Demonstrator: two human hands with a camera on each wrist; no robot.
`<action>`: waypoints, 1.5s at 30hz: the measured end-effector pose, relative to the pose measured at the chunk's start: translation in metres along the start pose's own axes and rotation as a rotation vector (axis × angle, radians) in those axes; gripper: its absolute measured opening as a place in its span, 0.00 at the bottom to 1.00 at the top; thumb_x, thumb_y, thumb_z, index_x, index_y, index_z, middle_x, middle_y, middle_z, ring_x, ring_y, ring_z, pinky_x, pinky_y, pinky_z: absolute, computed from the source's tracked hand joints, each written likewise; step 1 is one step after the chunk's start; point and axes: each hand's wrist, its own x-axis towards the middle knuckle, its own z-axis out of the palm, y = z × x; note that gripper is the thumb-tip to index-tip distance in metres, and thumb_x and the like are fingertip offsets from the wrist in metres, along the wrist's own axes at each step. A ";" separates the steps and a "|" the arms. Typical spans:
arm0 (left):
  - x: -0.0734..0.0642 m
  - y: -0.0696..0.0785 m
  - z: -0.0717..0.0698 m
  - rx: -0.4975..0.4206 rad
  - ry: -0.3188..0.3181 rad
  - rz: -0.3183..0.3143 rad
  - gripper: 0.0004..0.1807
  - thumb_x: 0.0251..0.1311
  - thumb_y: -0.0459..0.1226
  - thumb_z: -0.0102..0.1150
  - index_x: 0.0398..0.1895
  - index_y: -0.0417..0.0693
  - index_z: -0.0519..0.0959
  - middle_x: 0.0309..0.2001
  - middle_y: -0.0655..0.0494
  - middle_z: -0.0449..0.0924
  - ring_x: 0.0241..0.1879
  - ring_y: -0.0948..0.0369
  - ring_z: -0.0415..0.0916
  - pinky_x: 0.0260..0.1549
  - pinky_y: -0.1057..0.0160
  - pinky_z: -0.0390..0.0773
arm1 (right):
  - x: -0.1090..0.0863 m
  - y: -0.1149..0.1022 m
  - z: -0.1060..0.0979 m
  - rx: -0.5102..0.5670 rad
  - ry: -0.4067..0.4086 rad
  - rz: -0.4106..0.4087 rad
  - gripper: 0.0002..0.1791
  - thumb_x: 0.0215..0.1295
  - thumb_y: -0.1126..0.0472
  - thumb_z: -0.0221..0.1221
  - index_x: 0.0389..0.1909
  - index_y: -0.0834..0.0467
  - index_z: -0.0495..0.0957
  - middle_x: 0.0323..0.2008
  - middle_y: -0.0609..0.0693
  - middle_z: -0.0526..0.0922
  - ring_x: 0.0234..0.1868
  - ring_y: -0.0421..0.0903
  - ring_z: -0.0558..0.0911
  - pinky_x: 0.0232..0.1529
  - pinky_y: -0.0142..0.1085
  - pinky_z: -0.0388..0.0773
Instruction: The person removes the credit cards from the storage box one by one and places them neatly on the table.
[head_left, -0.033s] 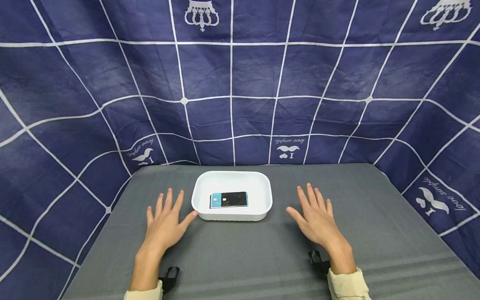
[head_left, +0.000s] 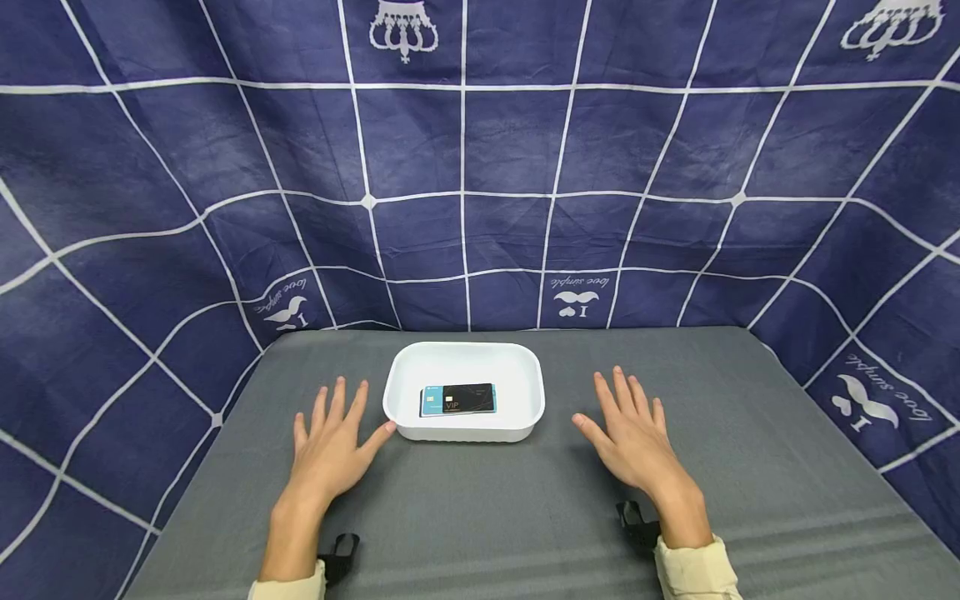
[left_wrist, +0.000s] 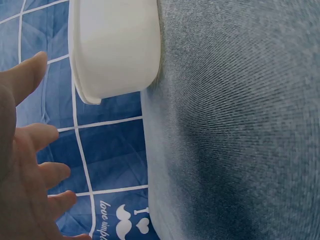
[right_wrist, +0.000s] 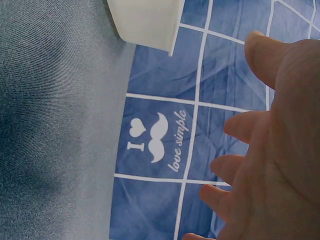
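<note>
A white rectangular tray (head_left: pixel 465 434) with rounded corners stands near the middle of the table. Inside it lies a small stack of cards: a black card (head_left: pixel 474 398) marked VIP on top, a light blue card (head_left: pixel 432 400) showing at its left. My left hand (head_left: pixel 328 450) hovers palm down left of the tray, fingers spread, its thumb tip overlapping the tray's near left corner in the head view. To the right of the tray, my right hand (head_left: pixel 637 446) is also spread palm down and holds nothing. In the left wrist view the tray's wall (left_wrist: pixel 120 50) rises beyond the thumb.
Grey cloth covers the table (head_left: pixel 480 517). Behind it and at both sides hangs a blue curtain (head_left: pixel 510 150) with white grid lines. Black straps (head_left: pixel 341 557) sit at both wrists, by cream sleeves (head_left: pixel 693 568).
</note>
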 end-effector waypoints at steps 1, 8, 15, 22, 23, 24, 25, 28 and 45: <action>0.000 0.000 0.000 0.002 -0.001 0.000 0.46 0.66 0.60 0.53 0.77 0.43 0.54 0.76 0.33 0.42 0.73 0.35 0.34 0.60 0.27 0.32 | 0.000 0.000 0.000 0.001 -0.001 0.001 0.43 0.74 0.36 0.46 0.77 0.61 0.51 0.76 0.65 0.43 0.75 0.65 0.41 0.65 0.67 0.34; 0.001 0.000 -0.001 -0.011 -0.001 -0.004 0.46 0.66 0.59 0.54 0.78 0.43 0.52 0.76 0.33 0.40 0.74 0.35 0.33 0.60 0.27 0.32 | 0.000 0.000 0.001 0.006 -0.013 0.006 0.43 0.74 0.37 0.47 0.77 0.61 0.51 0.76 0.66 0.43 0.75 0.65 0.42 0.65 0.67 0.35; -0.002 -0.001 -0.002 -0.037 0.006 0.001 0.48 0.67 0.61 0.52 0.78 0.41 0.51 0.76 0.32 0.39 0.74 0.35 0.33 0.60 0.26 0.34 | 0.002 -0.001 0.002 0.012 -0.021 -0.011 0.43 0.74 0.38 0.47 0.77 0.62 0.51 0.76 0.67 0.44 0.75 0.66 0.42 0.65 0.67 0.36; 0.001 -0.002 -0.003 -0.176 -0.049 -0.062 0.50 0.67 0.63 0.48 0.78 0.39 0.47 0.76 0.32 0.36 0.73 0.34 0.35 0.62 0.29 0.39 | 0.009 -0.007 0.002 0.098 0.039 -0.130 0.40 0.74 0.42 0.51 0.75 0.64 0.57 0.73 0.67 0.56 0.72 0.67 0.55 0.66 0.63 0.48; 0.002 -0.002 -0.003 -0.215 -0.050 -0.074 0.50 0.68 0.63 0.48 0.78 0.38 0.46 0.76 0.31 0.37 0.73 0.34 0.37 0.63 0.30 0.41 | 0.009 -0.008 0.002 0.121 0.061 -0.151 0.39 0.74 0.43 0.52 0.74 0.64 0.58 0.71 0.66 0.61 0.71 0.66 0.59 0.65 0.62 0.52; 0.004 -0.001 -0.002 -0.255 -0.047 -0.088 0.50 0.68 0.63 0.47 0.78 0.38 0.46 0.76 0.32 0.38 0.73 0.35 0.39 0.63 0.31 0.43 | 0.009 -0.009 0.002 0.150 0.086 -0.171 0.37 0.74 0.44 0.53 0.73 0.64 0.60 0.69 0.65 0.65 0.69 0.65 0.64 0.64 0.60 0.57; 0.006 -0.001 0.000 -0.293 -0.038 -0.101 0.50 0.68 0.63 0.47 0.78 0.38 0.46 0.76 0.32 0.40 0.73 0.35 0.41 0.64 0.32 0.45 | 0.009 -0.010 0.002 0.182 0.111 -0.191 0.36 0.74 0.46 0.55 0.72 0.64 0.61 0.66 0.65 0.69 0.66 0.63 0.68 0.62 0.59 0.61; 0.009 0.000 0.006 -0.420 -0.018 -0.138 0.49 0.68 0.61 0.49 0.79 0.39 0.46 0.74 0.31 0.49 0.71 0.36 0.49 0.64 0.35 0.52 | 0.007 -0.014 0.007 0.258 0.187 -0.240 0.32 0.72 0.49 0.58 0.69 0.62 0.67 0.58 0.61 0.78 0.59 0.59 0.77 0.55 0.56 0.70; 0.014 0.006 0.046 -0.536 -0.037 0.000 0.54 0.63 0.58 0.60 0.79 0.39 0.44 0.77 0.38 0.43 0.75 0.43 0.42 0.67 0.40 0.49 | 0.029 -0.062 0.035 0.533 0.300 -0.426 0.30 0.63 0.56 0.67 0.65 0.59 0.74 0.60 0.51 0.78 0.54 0.50 0.79 0.53 0.48 0.74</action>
